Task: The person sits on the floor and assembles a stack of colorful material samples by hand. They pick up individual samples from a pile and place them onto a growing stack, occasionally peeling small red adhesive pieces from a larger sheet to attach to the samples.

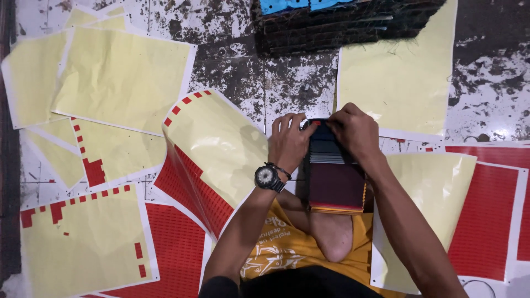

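Centre frame: left hand (288,140) and right hand (354,132), fingers clamped on top edge of stacked fabric swatches (335,176), among yellow sheets (118,77).

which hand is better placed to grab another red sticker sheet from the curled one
Left. The left hand is beside the curled sheet; the right hand lies beyond the swatch stack.

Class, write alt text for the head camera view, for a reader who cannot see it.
Seen from above, a person's left hand and right hand grip the far end of a thick stack of dark fabric swatches resting on their lap. Around them, on a stained floor, lie pale yellow backing sheets and red sticker sheets, some partly peeled.
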